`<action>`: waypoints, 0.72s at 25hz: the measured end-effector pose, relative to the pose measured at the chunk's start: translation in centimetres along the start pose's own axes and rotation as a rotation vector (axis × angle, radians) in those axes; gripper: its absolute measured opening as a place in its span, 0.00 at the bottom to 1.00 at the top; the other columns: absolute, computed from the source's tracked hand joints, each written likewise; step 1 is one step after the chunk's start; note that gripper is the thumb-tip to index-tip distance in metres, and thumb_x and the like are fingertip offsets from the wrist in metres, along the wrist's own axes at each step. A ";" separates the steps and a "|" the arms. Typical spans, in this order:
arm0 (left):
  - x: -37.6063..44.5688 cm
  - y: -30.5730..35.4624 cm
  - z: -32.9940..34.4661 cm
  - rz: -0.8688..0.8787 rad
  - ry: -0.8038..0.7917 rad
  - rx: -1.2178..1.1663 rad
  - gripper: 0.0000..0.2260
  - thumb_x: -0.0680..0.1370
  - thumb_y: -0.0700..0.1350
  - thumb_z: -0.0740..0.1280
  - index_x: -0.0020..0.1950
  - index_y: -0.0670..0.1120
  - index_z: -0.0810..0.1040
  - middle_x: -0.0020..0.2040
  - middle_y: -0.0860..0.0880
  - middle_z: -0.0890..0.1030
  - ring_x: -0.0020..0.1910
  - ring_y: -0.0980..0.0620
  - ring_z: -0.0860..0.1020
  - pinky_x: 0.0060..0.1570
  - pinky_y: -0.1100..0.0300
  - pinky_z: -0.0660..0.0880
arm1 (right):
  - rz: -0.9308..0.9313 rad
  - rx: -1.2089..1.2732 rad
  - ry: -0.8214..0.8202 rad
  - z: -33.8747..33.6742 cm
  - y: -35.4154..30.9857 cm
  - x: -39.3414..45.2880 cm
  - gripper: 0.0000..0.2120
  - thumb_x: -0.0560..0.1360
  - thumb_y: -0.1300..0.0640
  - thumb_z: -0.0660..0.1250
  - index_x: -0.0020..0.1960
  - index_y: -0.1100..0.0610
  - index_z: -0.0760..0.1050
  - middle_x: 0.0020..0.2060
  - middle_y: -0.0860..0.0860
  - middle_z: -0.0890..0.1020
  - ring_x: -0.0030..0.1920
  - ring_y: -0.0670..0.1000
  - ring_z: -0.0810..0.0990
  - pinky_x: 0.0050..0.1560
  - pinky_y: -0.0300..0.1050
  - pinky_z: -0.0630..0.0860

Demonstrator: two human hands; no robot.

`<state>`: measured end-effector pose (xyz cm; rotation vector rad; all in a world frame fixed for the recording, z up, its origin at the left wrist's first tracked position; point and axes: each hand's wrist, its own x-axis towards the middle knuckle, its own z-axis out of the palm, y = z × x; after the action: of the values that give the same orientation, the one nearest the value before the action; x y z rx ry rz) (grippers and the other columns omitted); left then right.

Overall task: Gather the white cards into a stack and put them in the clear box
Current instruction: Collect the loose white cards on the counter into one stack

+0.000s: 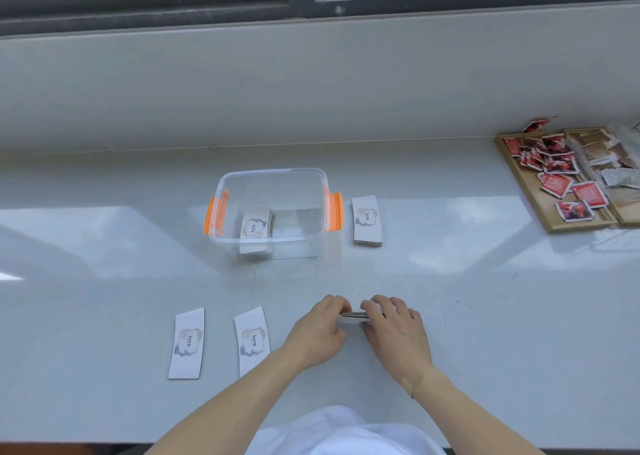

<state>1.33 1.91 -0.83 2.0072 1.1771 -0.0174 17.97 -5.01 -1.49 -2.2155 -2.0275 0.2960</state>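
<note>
A clear box [273,174] with orange side latches stands open on the white counter, with a stack of white "love" cards [254,228] inside at its left. Another stack of white cards [367,221] lies just right of the box. Two more white card piles lie near the front left, one [187,342] farther left and one [251,340] beside my left forearm. My left hand [320,330] and my right hand [394,326] both grip a thin stack of cards [354,317] on edge between them; most of that stack is hidden by fingers.
A wooden tray [526,191] at the right holds several red sachets [557,167] and pale packets. A raised ledge and a dark window frame run along the back. White clothing shows at the bottom edge.
</note>
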 end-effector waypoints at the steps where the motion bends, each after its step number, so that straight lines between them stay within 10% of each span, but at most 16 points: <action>1: -0.3 -0.8 -0.6 0.006 0.001 0.050 0.19 0.74 0.40 0.62 0.63 0.52 0.68 0.61 0.53 0.72 0.61 0.52 0.72 0.57 0.52 0.73 | 0.001 0.001 -0.002 -0.1 0.0 0.2 0.11 0.69 0.55 0.75 0.51 0.52 0.78 0.50 0.48 0.82 0.49 0.56 0.80 0.42 0.51 0.76; 9: -3.8 -9.0 -7.9 0.177 -0.126 0.626 0.31 0.69 0.46 0.65 0.73 0.58 0.63 0.74 0.54 0.63 0.75 0.50 0.58 0.74 0.53 0.54 | -0.023 0.019 -0.036 -0.3 0.1 0.2 0.22 0.67 0.46 0.76 0.58 0.52 0.76 0.58 0.51 0.80 0.61 0.61 0.76 0.50 0.56 0.77; 18: -5.8 -12.5 -9.0 0.162 -0.215 0.734 0.25 0.75 0.51 0.67 0.70 0.58 0.63 0.78 0.57 0.56 0.77 0.53 0.54 0.70 0.54 0.59 | 0.001 0.024 -0.014 0.3 0.0 -0.2 0.26 0.67 0.45 0.76 0.61 0.51 0.76 0.64 0.52 0.78 0.66 0.62 0.73 0.56 0.60 0.76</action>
<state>-14.46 6.59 -0.21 2.6406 0.9368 -0.6502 17.90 -5.19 -1.81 -2.2059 -2.0190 0.3353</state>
